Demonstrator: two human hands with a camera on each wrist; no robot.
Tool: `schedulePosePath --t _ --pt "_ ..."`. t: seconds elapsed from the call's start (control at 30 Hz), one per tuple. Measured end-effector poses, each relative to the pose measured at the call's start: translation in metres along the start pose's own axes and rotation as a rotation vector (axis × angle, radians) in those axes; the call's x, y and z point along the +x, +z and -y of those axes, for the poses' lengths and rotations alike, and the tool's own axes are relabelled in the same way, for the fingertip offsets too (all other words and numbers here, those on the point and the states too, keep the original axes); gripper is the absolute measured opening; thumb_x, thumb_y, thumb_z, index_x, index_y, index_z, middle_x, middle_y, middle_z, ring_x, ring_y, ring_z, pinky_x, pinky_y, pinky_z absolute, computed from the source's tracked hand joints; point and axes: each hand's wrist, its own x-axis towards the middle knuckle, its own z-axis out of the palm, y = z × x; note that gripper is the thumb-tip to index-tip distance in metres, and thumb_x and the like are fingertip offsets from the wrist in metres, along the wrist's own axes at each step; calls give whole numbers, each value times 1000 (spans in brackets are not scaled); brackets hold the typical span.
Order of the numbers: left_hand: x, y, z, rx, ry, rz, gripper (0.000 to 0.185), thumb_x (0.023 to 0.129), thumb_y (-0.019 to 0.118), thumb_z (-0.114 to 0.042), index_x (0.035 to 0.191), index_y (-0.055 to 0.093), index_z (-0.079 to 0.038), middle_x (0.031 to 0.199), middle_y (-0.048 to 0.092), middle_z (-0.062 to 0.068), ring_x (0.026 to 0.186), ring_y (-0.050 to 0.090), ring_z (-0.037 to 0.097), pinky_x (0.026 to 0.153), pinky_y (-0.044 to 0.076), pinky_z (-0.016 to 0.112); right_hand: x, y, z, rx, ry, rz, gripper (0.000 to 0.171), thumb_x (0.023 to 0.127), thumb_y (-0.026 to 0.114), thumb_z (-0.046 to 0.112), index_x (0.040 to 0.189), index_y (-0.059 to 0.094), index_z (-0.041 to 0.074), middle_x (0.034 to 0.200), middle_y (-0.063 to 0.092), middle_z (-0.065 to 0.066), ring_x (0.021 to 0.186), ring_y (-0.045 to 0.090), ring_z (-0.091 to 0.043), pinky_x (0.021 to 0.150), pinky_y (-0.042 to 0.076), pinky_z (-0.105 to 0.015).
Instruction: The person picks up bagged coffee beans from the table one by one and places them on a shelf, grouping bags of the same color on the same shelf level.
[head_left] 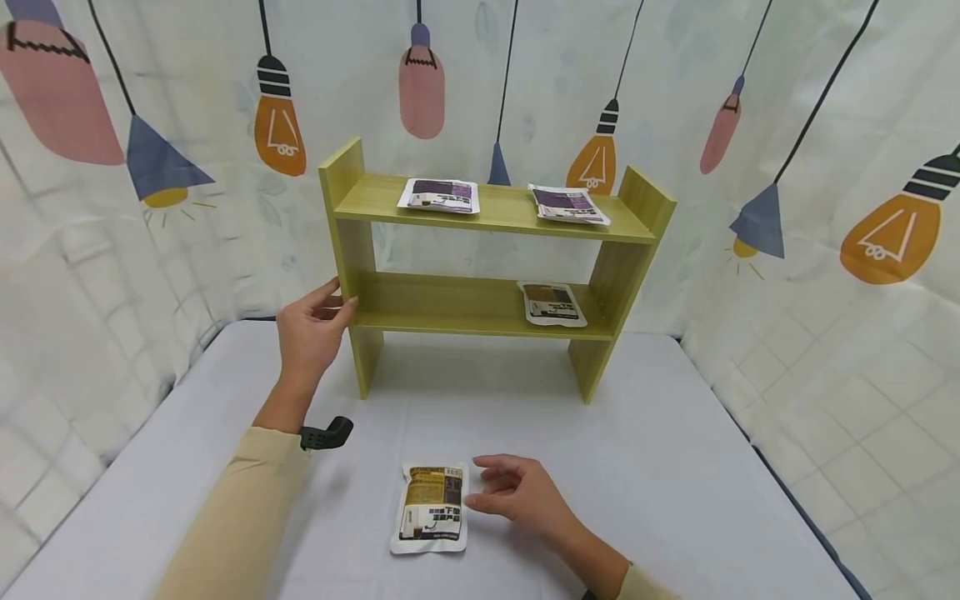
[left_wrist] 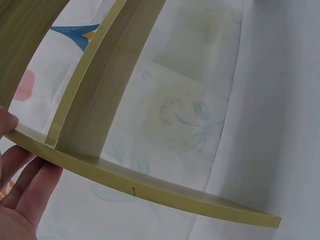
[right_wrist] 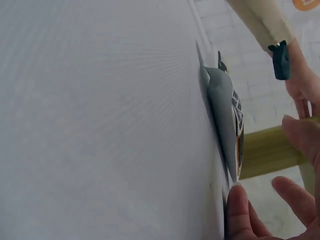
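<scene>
A table covered in pale grey cloth (head_left: 637, 467) carried a yellow-green wooden two-tier shelf unit (head_left: 480, 304) near its back edge and a flat white pouch with a brown-and-yellow label (head_left: 431, 508) near the front. The top board held two purple-labelled white pouches (head_left: 440, 196) (head_left: 567, 204), well apart. The lower board held a brown-labelled white pouch (head_left: 553, 303) at its right end.

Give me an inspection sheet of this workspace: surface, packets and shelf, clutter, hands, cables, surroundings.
Surface: table under a pale grey cloth.
Job's things: flat printed food packet lying on the cloth; green wooden two-tier shelf holding three more packets, two on the top tier, one on the lower.
Clutter: nothing seen.
Hands: left hand touches the shelf's left side panel, fingers straight; right hand open beside the packet, a fingertip at its edge.
Cables: nothing seen.
Surroundings: white curtain printed with light bulbs on three sides.
</scene>
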Motion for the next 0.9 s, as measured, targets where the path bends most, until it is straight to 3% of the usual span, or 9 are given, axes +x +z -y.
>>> schedulePosePath --t 0.2,0.43,0.67,0.9 --pt "0 -1 -2 -1 1 -8 44 95 74 -24 137 67 -14 105 78 21 71 60 -13 67 49 4 -2 10 7 -112 -13 17 48 78 90 29 123 76 17 103 73 -5 88 65 -14 72 55 -24" --pt "-2 -1 -2 10 -10 5 45 95 74 -27 138 66 -16 107 77 20 73 61 -9 68 50 5 -2 19 14 -155 -27 29 40 78 89 25 115 79 17 98 71 -6 83 63 -14 71 53 -26" --pt "-3 -1 0 33 -16 6 46 96 72 -29 140 65 -17 109 78 18 75 61 -9 69 49 4 3 27 19 -220 20 50 42 75 91 29 116 79 26 102 68 -2 88 60 -15 74 51 -29" --pt "-1 -1 -1 28 -11 5 46 96 73 -28 139 65 -16 108 78 19 73 60 -11 68 49 4 4 31 24 -267 -1 66 50 72 93 27 119 77 23 108 64 -5 89 62 -17 74 52 -30"
